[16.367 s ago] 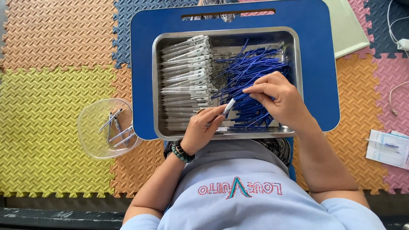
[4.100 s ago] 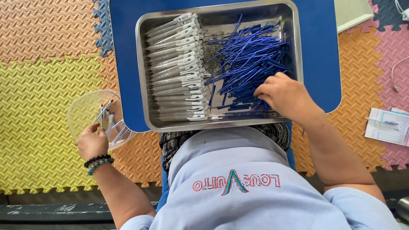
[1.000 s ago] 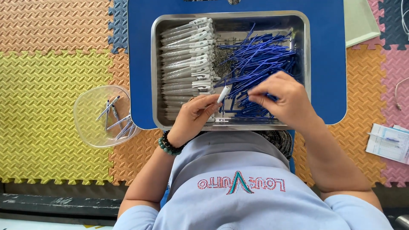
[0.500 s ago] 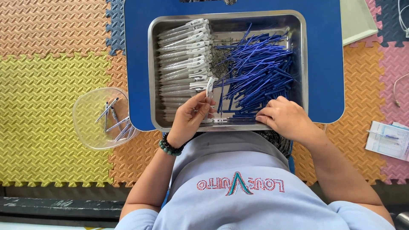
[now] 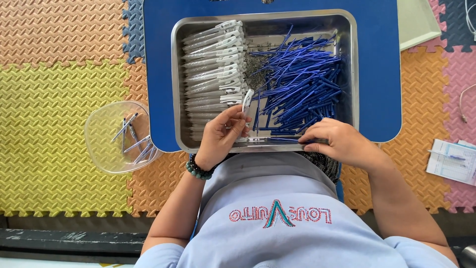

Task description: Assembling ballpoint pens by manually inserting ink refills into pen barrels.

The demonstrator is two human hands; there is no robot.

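Note:
A steel tray (image 5: pixel 352 64) rests on a blue board (image 5: pixel 379 74). Its left half holds a row of white pen barrels (image 5: pixel 213 59); its right half holds a heap of thin blue refills (image 5: pixel 297 84). My left hand (image 5: pixel 220 136) is over the tray's near edge and grips one white pen barrel (image 5: pixel 246 101), tip pointing up. My right hand (image 5: pixel 339 141) lies at the tray's near right rim, fingers pinched on a blue refill (image 5: pixel 285 140) that lies along the tray bottom.
A clear plastic bowl (image 5: pixel 106 151) with several finished pens stands left of the board on coloured foam floor mats (image 5: pixel 49 99). A paper sheet (image 5: pixel 453 161) lies at the right, a white cable (image 5: pixel 463 99) above it.
My right hand has drawn back from the middle of the refill heap to the tray's near right edge. My left hand keeps the white barrel and has lifted it slightly.

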